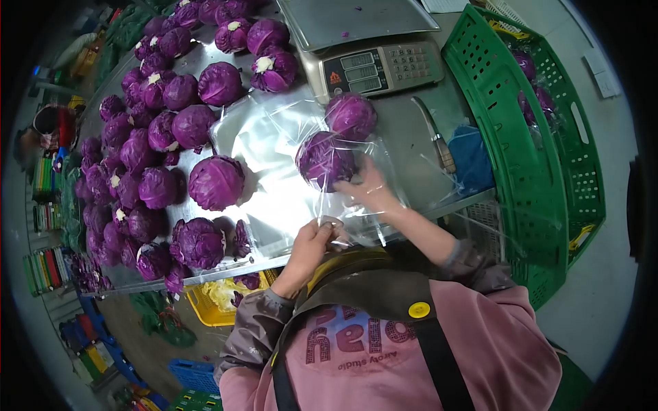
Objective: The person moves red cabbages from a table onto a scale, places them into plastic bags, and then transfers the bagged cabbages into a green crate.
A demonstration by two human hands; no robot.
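Observation:
A red cabbage (326,162) sits at the near side of the metal table, with clear plastic film around it. My right hand (371,190) has its fingers against the right lower side of this cabbage, and a clear plastic bag (387,161) spreads over and around the hand. Closer to my body, my left hand (314,250) is closed, pinching the gathered edge of the bag. A second red cabbage (351,116) lies just beyond the first, touching or nearly so. Flat clear sheets of plastic (264,147) lie left of both.
Many red cabbages (156,187) crowd the table's left side. A scale (373,65) stands at the back. To the right are a knife (434,133), blue plastic (469,161) and green crates (504,123). A yellow crate (205,310) stands below the table edge.

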